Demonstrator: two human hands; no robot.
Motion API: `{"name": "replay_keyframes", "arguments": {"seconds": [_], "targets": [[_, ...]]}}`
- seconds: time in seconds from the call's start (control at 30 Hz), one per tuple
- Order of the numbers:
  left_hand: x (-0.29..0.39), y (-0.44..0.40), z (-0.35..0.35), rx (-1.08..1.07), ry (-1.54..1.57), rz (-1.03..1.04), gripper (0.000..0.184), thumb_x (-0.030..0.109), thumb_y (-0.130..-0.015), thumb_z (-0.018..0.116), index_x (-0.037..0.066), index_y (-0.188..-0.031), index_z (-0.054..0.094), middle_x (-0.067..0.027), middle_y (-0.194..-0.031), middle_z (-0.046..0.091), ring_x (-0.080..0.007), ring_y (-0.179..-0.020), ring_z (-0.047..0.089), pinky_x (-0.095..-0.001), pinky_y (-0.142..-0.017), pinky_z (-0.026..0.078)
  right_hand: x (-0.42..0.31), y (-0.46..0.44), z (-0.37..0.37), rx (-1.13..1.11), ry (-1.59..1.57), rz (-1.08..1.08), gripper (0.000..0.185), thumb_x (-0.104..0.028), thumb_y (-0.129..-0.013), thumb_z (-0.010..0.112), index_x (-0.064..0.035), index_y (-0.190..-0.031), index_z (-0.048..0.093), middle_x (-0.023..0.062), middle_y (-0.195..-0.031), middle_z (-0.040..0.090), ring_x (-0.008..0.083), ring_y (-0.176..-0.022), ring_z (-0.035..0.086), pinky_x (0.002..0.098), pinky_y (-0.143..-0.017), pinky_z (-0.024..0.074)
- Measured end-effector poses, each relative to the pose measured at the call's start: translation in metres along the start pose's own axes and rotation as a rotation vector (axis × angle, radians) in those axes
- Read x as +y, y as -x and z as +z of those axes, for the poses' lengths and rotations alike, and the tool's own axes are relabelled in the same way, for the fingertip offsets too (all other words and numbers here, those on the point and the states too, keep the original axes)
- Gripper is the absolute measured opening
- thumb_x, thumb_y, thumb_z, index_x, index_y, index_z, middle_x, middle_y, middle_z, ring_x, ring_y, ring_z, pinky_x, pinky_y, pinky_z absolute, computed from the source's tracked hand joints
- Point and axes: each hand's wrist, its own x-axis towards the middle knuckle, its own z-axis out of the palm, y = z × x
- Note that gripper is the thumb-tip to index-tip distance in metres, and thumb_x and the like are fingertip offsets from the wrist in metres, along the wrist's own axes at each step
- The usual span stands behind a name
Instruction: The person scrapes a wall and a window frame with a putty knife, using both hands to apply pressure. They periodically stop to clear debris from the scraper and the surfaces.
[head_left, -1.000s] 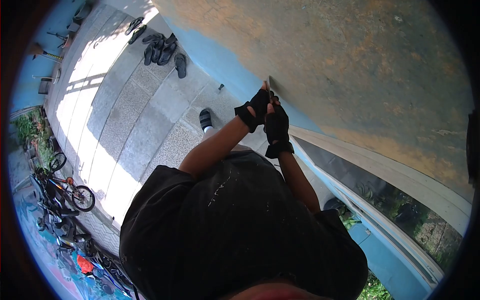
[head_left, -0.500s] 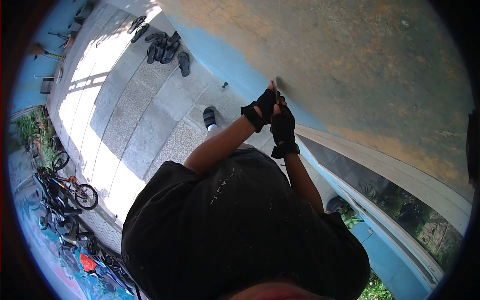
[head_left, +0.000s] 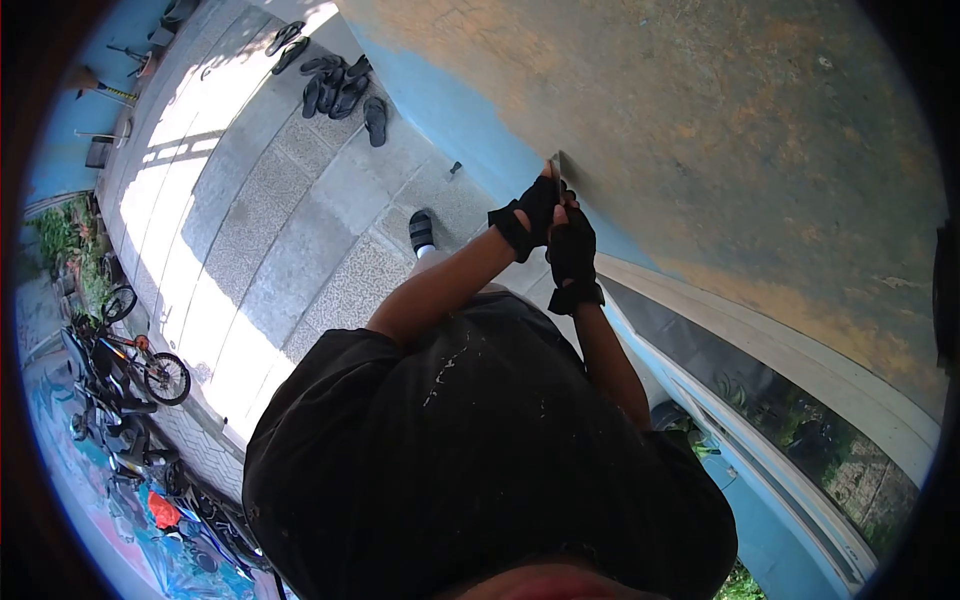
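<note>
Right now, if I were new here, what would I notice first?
Probably the big dark shirt, filling the bottom middle. Just above, the left hand and right hand, in black fingerless gloves, hold a thin flat tool by the patchy wall. A bright orange-red thing also stands out at lower left.

The wall (head_left: pixel 700 150) bars the way ahead and right; room lies leftward over the paving (head_left: pixel 340 195).

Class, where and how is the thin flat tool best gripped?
Probably by the near end, where the right hand is, coming from the side away from the wall. The thin flat tool shows nearly edge-on, its far end at the wall, so a grip there would likely get in the way. The left hand is alongside; much of the near end is covered.
</note>
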Motion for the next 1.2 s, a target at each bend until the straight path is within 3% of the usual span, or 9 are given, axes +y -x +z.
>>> {"name": "replay_keyframes", "arguments": {"seconds": [0.07, 0.13, 0.4, 0.47, 0.53, 0.6, 0.77, 1.03, 1.2], "targets": [[0.011, -0.004, 0.004, 0.068, 0.050, 0.037, 0.059, 0.066, -0.090, 0.040, 0.014, -0.061, 0.044, -0.0034, -0.063, 0.045, -0.0203, -0.072, 0.052, -0.0332, -0.062, 0.046, 0.007, -0.011, 0.023, 0.076, 0.131, -0.180, 0.029, -0.029, -0.097, 0.051, -0.0052, -0.111, 0.058, -0.0020, -0.073, 0.054, 0.0061, -0.060, 0.047, 0.0226, -0.052, 0.0382], [0.012, 0.004, 0.005, 0.101, 0.137, 0.005, 0.059, 0.066, -0.089, 0.041, 0.014, -0.062, 0.043, -0.0026, -0.062, 0.043, -0.0200, -0.070, 0.051, -0.0336, -0.062, 0.046, 0.003, -0.006, 0.011, -0.029, 0.029, 0.023, 0.028, -0.028, -0.097, 0.051, -0.0046, -0.110, 0.059, -0.0014, -0.076, 0.055, 0.0064, -0.061, 0.047, 0.0230, -0.054, 0.0390], [0.020, 0.000, 0.000, 0.135, 0.125, 0.012, 0.060, 0.067, -0.088, 0.043, 0.015, -0.060, 0.040, -0.0016, -0.061, 0.039, -0.0188, -0.072, 0.049, -0.0303, -0.065, 0.043, 0.010, -0.012, 0.019, 0.002, 0.029, -0.025, 0.027, -0.027, -0.098, 0.050, -0.0033, -0.107, 0.060, -0.0016, -0.076, 0.055, 0.0066, -0.062, 0.047, 0.0233, -0.055, 0.0392], [0.017, -0.001, -0.002, 0.081, 0.168, 0.005, 0.061, 0.068, -0.087, 0.043, 0.014, -0.060, 0.039, -0.0016, -0.061, 0.039, -0.0183, -0.072, 0.049, -0.0304, -0.065, 0.043, 0.000, -0.008, 0.020, 0.008, 0.070, -0.071, 0.035, -0.029, -0.096, 0.049, -0.0020, -0.117, 0.059, 0.0157, -0.114, 0.062, 0.0312, -0.106, 0.059, 0.0347, -0.091, 0.0441], [0.010, 0.003, 0.008, 0.160, 0.098, 0.001, 0.061, 0.068, -0.087, 0.043, 0.014, -0.060, 0.038, -0.0015, -0.061, 0.037, -0.0190, -0.071, 0.048, -0.0313, -0.065, 0.043, 0.000, -0.002, 0.007, -0.065, 0.018, 0.109, 0.034, -0.028, -0.097, 0.048, -0.0022, -0.116, 0.059, 0.0156, -0.111, 0.063, 0.0300, -0.103, 0.060, 0.0347, -0.088, 0.0454], [-0.003, 0.016, 0.025, 0.076, 0.032, -0.045, 0.060, 0.068, -0.088, 0.043, 0.014, -0.060, 0.038, -0.0015, -0.061, 0.038, -0.0205, -0.071, 0.048, -0.0325, -0.066, 0.043, -0.011, 0.017, -0.008, 0.009, 0.005, -0.009, 0.027, -0.027, -0.098, 0.048, -0.0027, -0.103, 0.060, -0.0008, -0.072, 0.055, 0.0082, -0.062, 0.048, 0.0246, -0.056, 0.0391], [0.007, 0.001, 0.004, 0.105, -0.043, 0.119, 0.060, 0.065, -0.091, 0.039, 0.013, -0.061, 0.042, -0.0040, -0.065, 0.047, -0.0210, -0.071, 0.051, -0.0337, -0.066, 0.046, -0.006, -0.005, 0.007, -0.001, -0.039, -0.020, 0.030, -0.029, -0.097, 0.050, -0.0024, -0.107, 0.060, 0.0001, -0.072, 0.055, 0.0084, -0.063, 0.048, 0.0246, -0.057, 0.0405], [-0.006, 0.012, 0.019, 0.045, 0.097, -0.108, 0.059, 0.066, -0.088, 0.045, 0.013, -0.061, 0.042, -0.0034, -0.062, 0.045, -0.0218, -0.071, 0.051, -0.0319, -0.064, 0.045, -0.036, 0.011, -0.014, -0.020, 0.020, 0.069, 0.032, -0.032, -0.096, 0.051, -0.0033, -0.105, 0.060, -0.0003, -0.074, 0.057, 0.0079, -0.062, 0.050, 0.0242, -0.055, 0.0402], [0.015, 0.013, 0.028, 0.118, -0.004, 0.051, 0.058, 0.066, -0.089, 0.043, 0.014, -0.062, 0.042, -0.0019, -0.061, 0.042, -0.0222, -0.071, 0.051, -0.0328, -0.066, 0.045, -0.018, -0.001, 0.005, -0.002, -0.051, 0.092, 0.031, -0.033, -0.096, 0.051, -0.0042, -0.106, 0.059, -0.0018, -0.073, 0.056, 0.0070, -0.059, 0.050, 0.0232, -0.051, 0.0391]]}}
